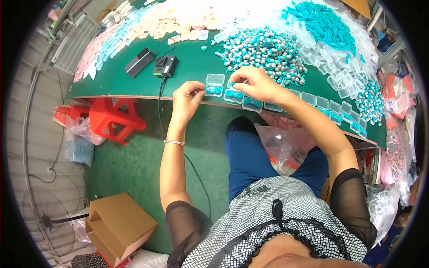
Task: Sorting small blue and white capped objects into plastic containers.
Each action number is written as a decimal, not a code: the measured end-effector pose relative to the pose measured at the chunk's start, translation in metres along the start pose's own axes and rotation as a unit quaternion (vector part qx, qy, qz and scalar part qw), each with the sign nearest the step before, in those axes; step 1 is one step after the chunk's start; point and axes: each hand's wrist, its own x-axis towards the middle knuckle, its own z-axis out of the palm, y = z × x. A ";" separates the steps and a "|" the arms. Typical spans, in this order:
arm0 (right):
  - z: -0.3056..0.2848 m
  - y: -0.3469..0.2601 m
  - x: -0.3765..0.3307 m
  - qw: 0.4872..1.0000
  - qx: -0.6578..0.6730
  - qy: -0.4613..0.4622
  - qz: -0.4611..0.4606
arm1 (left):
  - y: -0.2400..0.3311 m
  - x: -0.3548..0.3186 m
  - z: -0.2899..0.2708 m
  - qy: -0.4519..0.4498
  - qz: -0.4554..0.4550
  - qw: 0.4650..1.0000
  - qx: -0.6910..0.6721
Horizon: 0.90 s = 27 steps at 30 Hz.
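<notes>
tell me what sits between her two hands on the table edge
In the head view, a small clear plastic case holding a teal cord lies between the left hand and the right hand, on the green table.

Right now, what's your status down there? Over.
Left hand pinching a small teal piece at an open clear plastic case. Right hand pressing into the next teal-filled case. Grey-and-teal earbud heap just behind; nothing blocking.
</notes>
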 end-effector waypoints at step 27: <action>0.062 0.008 0.031 0.957 -0.279 0.016 -0.080 | -0.016 0.005 0.005 -0.054 0.043 0.998 -0.006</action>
